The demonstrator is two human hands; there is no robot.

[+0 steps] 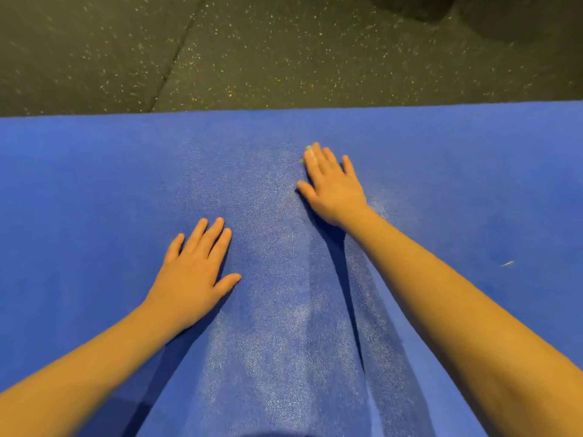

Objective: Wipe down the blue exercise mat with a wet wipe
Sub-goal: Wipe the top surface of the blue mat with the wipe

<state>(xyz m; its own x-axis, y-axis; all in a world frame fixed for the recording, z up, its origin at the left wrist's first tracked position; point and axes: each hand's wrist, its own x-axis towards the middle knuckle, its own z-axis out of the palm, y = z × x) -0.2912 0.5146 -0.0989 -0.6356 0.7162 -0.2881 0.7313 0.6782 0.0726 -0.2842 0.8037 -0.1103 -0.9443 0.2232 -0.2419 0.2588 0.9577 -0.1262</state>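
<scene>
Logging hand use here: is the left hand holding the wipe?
No, the left hand lies flat and bare on the mat; a bit of wipe shows under the right hand.

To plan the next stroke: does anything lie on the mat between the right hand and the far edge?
Nothing visible does. The right hand presses flat on the blue mat, which is bare ahead of it. The left hand and a pale scrap lie aside.

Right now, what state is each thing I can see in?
blue mat: laid flat, glistening down its middle
left hand: flat on the mat, fingers straight
right hand: flat, fingers straight, pressing down
wet wipe: nearly hidden under the right hand's fingertips
pale scrap: loose on the mat
</scene>
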